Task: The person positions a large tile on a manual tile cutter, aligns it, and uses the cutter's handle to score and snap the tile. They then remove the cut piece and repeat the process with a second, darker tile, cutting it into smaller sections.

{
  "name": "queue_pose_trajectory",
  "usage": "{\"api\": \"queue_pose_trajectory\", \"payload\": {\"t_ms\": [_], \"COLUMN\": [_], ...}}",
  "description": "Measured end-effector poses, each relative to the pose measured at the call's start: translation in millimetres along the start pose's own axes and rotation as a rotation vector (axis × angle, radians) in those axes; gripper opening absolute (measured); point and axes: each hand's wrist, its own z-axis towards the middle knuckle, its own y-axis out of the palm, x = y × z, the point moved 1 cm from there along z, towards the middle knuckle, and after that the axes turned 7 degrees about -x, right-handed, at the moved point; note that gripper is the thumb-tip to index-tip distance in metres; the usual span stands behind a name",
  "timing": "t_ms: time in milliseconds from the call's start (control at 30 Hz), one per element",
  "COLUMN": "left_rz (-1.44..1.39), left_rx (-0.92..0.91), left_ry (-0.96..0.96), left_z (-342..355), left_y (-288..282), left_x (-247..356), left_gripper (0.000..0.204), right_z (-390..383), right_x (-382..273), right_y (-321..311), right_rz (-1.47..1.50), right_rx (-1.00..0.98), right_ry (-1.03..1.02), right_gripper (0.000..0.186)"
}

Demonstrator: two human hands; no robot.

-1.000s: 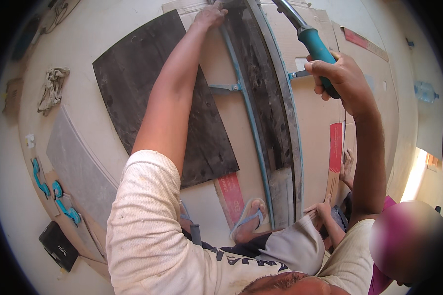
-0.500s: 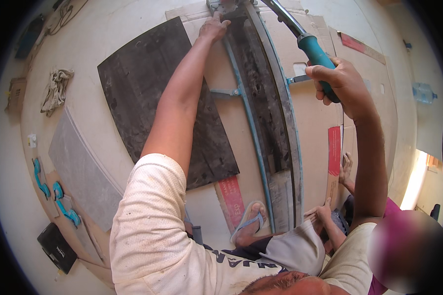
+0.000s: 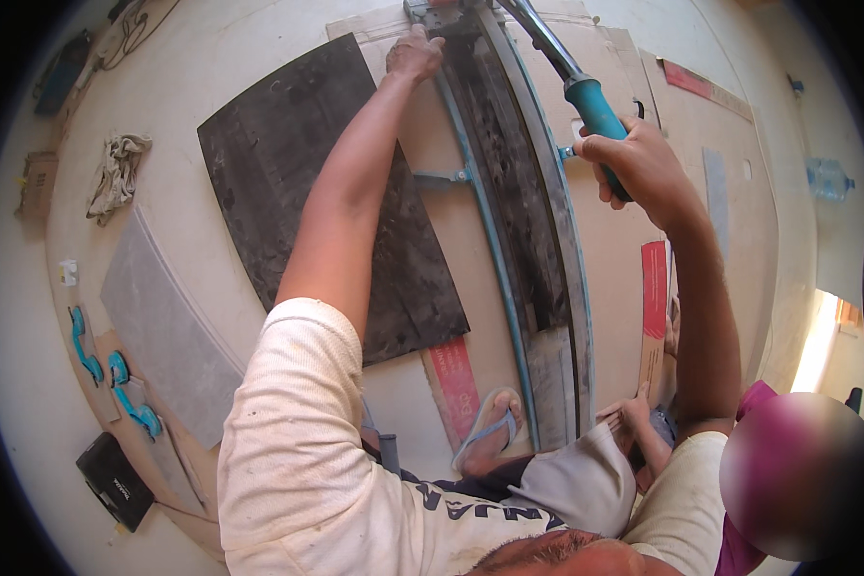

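A long manual tile cutter with teal rails lies lengthwise before me, a dark, dusty tile strip on its bed. My right hand is wrapped round the teal grip of its lever handle, which slants up toward the cutter's far end. Up there, my left hand is closed at the side of the cutter's end block, fingers curled and thumb sticking out; the fingertips are partly hidden. Left of the cutter, partly under my left arm, lies a large dark tile.
Cardboard sheets lie under the cutter. At left are a grey tile, teal suction lifters, a black case and a crumpled cloth. Another person's hand is low right; a water bottle stands farther right.
My right hand has shifted slightly left with the lever handle. My left hand stays at the cutter's far end. The other person's farther hand is now mostly hidden behind my right arm.
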Motion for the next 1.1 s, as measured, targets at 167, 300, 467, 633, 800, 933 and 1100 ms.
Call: {"api": "queue_pose_trajectory", "payload": {"t_ms": [167, 300, 467, 633, 800, 933, 1100], "left_rz": [0.077, 0.149, 0.176, 0.243, 0.243, 0.250, 0.156], "left_rx": [-0.119, -0.133, -0.073, -0.119, -0.189, -0.202, -0.160], "left_ry": [0.022, 0.061, 0.102, 0.140, 0.163, 0.157, -0.006], "left_z": [-16.7, -43.9, -73.0, -110.6, -158.4, -194.9, -229.4], "left_y": [-29.6, -65.4, -103.0, -150.1, -181.4, -192.9, -203.1], "left_x": [-0.5, 7.6, 2.2, -12.9, -23.9, -45.3, -82.0], "left_gripper": [0.050, 0.044, 0.039, 0.034, 0.032, 0.031, 0.032], "right_z": [3.6, 1.9, -5.5, -45.1, -136.0, -229.3, -360.5], "right_x": [11.0, 13.0, 1.8, -17.5, 12.1, 69.0, 132.3], "right_y": [15.2, 13.1, 3.2, -15.5, -1.1, 16.8, 43.5], "right_rz": [-0.102, -0.097, -0.076, -0.044, 0.023, 0.095, 0.171], "right_rx": [0.080, 0.095, 0.094, 0.057, 0.016, 0.025, 0.039], "right_ry": [0.091, 0.115, 0.027, 0.007, 0.076, 0.149, 0.331], "right_gripper": [0.026, 0.025, 0.029, 0.037, 0.036, 0.028, 0.024]}}
